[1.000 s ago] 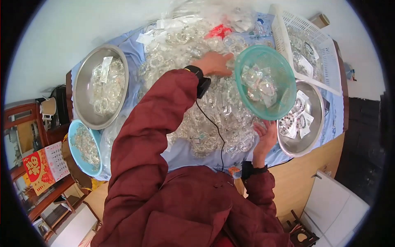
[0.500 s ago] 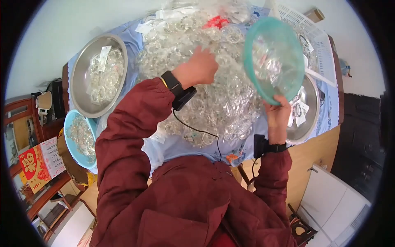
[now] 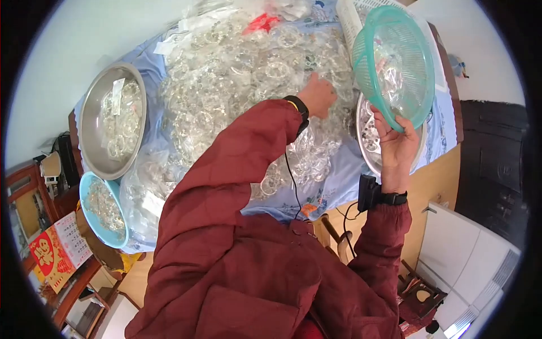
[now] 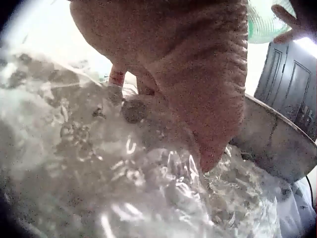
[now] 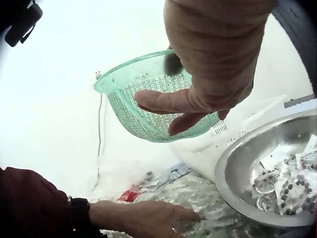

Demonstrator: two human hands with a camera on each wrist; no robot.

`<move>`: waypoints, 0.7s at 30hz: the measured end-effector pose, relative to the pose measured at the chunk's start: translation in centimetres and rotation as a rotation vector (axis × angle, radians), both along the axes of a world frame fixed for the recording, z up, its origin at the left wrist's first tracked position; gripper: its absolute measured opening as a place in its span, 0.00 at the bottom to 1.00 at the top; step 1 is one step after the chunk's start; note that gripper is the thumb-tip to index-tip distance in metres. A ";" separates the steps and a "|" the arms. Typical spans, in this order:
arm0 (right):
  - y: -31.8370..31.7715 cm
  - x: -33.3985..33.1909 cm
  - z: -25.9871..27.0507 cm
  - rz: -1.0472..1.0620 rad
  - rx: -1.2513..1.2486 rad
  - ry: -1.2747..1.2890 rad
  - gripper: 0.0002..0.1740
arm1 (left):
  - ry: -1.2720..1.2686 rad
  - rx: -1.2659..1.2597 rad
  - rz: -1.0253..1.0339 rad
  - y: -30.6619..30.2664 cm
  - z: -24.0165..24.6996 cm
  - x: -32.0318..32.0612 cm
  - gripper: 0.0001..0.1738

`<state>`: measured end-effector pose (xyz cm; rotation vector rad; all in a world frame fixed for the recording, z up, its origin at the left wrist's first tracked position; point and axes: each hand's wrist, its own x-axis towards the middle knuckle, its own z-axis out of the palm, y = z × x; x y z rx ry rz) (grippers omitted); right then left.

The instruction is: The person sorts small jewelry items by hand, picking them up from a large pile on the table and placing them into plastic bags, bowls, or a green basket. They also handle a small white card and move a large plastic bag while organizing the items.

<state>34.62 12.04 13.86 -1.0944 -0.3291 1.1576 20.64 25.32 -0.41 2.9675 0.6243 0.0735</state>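
Note:
A green mesh plastic basket (image 3: 370, 85) holding clear-bagged bracelets (image 3: 391, 70) is held tilted at the right. My right hand (image 3: 398, 150) grips its near rim; in the right wrist view the hand's fingers (image 5: 166, 100) lie along its outer side. My left hand (image 3: 318, 96) is over the right part of a large heap of clear-bagged bracelets (image 3: 226, 85), with fingers reaching down to the bags. In the left wrist view, clear plastic (image 4: 133, 163) partly covers those fingertips. From the right wrist view, the left hand (image 5: 148, 218) has its forefinger extended over the heap.
A steel bowl (image 3: 90, 135) and a light-blue basin (image 3: 121, 231), both with bagged pieces, stand at the left. On the right are another steel bowl (image 3: 370, 161) with carded bracelets and a white slotted crate (image 3: 347, 25). A red bag (image 3: 261, 23) lies at the back.
The green basket has risen off the heap and shifted right, with my right hand on its rim. My left hand drew back leftward from beside the basket, then moved right again over the heap.

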 end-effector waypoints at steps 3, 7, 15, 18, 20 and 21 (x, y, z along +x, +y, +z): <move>-0.2 0.6 -0.7 -0.017 -0.002 0.050 0.25 | 0.072 -0.013 0.048 0.8 0.4 -0.6 0.15; -1.4 1.2 -0.9 -0.039 0.030 0.093 0.25 | 0.075 0.035 0.088 2.2 0.5 -3.6 0.08; -3.2 2.5 -1.0 -0.108 0.016 0.035 0.26 | 0.240 0.219 0.057 4.2 6.1 -10.6 0.06; -3.4 3.4 -1.7 -0.129 0.009 0.065 0.27 | 0.605 -0.168 0.031 4.9 11.7 -9.3 0.21; -3.5 4.0 -1.8 -0.136 0.005 0.057 0.27 | 0.401 -0.068 0.007 5.7 10.1 -7.1 0.24; -3.5 4.3 -1.9 -0.144 -0.002 0.051 0.27 | 0.198 0.028 -0.019 6.2 8.8 -5.4 0.27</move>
